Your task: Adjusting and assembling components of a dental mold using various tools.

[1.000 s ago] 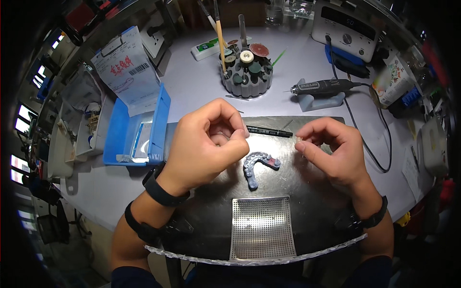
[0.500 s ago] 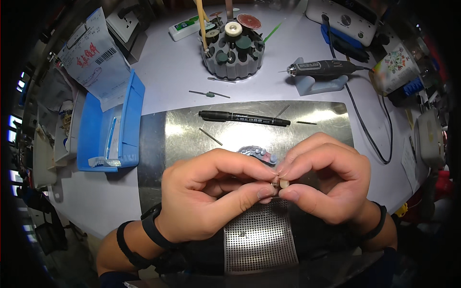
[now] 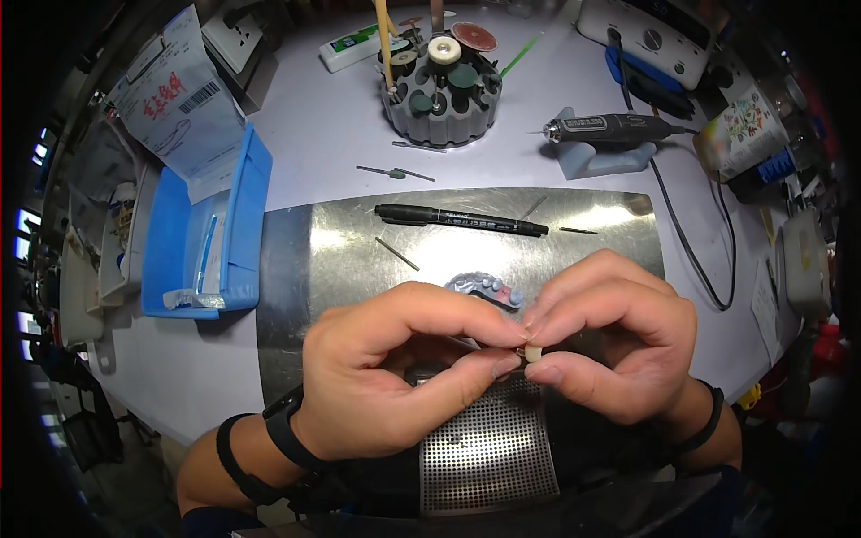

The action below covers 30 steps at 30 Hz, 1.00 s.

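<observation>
My left hand [image 3: 404, 359] and my right hand [image 3: 619, 341] meet over the front of the metal plate, thumbs and forefingers pinched. Between the right fingertips is a small cream dental crown [image 3: 534, 354]. The left fingertips grip a tiny metallic part [image 3: 520, 352] right against the crown; most of it is covered by my fingers. Just beyond the fingertips lies a grey dental model [image 3: 484, 289] with a pink patch, partly hidden by my hands. Below my hands is a perforated metal grid [image 3: 489, 457].
On the metal plate [image 3: 350, 251] lie a black marker [image 3: 461, 220] and several thin burs. Behind stands a grey bur holder [image 3: 441, 117]. A handpiece [image 3: 610, 128] rests on its cradle at right, its cable looping down. At left is a blue bin [image 3: 242, 215] with papers.
The crown shows slightly more between my fingertips, and less of the metallic part is visible. Both hands keep their pinch. The whole view has shifted slightly.
</observation>
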Available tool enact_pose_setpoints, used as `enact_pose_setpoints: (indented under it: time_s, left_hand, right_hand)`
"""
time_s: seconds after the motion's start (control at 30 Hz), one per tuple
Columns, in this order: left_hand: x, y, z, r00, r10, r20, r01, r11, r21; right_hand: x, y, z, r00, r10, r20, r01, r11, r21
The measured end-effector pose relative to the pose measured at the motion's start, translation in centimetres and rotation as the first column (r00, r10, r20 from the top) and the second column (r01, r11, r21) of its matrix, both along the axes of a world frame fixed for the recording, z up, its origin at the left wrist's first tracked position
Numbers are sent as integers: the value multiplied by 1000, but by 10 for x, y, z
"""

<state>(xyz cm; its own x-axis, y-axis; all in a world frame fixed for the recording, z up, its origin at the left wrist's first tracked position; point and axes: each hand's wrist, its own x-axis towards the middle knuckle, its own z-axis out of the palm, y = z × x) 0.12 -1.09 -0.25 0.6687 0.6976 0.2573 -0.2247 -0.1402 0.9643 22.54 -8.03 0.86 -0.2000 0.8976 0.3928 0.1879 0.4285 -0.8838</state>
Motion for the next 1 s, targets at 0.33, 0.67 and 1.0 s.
enact_pose_setpoints:
  time_s: [0.33,0.67,1.0]
  left_hand:
    - [-1,-1,1,998,39,-44,-35,996,82]
    - [-2,1,-1,998,40,-53,-29,983,181]
    - [-1,-3,4,992,82,-97,-59,974,221]
  right_hand:
    - [-6,1,-1,995,-99,-11,99,995,24]
    - [-6,0,-2,985,-157,64,152,985,82]
    - [-6,-1,-2,966,-214,143,191,969,158]
